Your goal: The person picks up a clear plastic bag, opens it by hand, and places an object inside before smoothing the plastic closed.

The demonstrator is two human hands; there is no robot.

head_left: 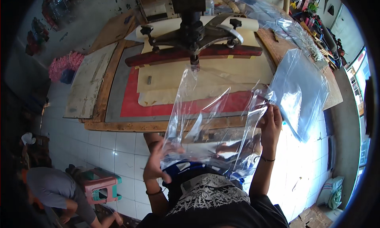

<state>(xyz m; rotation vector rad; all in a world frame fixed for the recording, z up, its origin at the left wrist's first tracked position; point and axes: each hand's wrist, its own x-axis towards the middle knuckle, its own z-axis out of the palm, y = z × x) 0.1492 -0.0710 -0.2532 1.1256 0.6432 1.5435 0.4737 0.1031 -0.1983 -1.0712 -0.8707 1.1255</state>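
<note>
A large clear plastic sheet [209, 117] hangs in front of me between my hands, glossy and creased; I cannot tell whether it is a single sheet or a bag. My right hand [272, 123] pinches its right edge, raised near the front edge of the worktable. At the sheet's lower left edge is my left hand [155, 164], thumb and fingers apart, some fingers seen through the plastic. Just right of my right hand, a stack of clear plastic sheets [299, 93] overhangs the table corner.
On the wood-edged worktable [158, 126] lie a red mat [130, 99] and beige sheets [166, 83]. Above them stands a press with a red bar [233, 50]. More plastic [261, 14] lies behind right. A person [55, 192] crouches by a pink-and-green stool [101, 186] at lower left.
</note>
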